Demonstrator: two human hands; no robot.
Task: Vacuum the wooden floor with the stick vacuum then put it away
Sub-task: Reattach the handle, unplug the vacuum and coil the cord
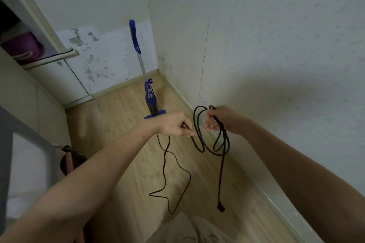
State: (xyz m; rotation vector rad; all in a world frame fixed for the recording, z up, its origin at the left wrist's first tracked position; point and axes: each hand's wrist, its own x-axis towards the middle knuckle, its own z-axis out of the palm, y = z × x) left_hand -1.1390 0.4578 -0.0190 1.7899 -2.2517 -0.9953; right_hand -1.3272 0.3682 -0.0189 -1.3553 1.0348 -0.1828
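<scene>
Head view: the stick vacuum (147,92) is stood upright in the corner, handle uppermost; its black cord (199,130) is gripped by the left hand (173,124), with loops pinched in the right hand (221,119).

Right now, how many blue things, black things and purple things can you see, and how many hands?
Blue: 1, the stick vacuum standing upright in the corner.
Black: 1, the power cord with its plug.
Purple: 1, a blurry bag or tub on the shelf.
Hands: 2, the left hand and the right hand, both holding the cord.
Total: 5.
</scene>
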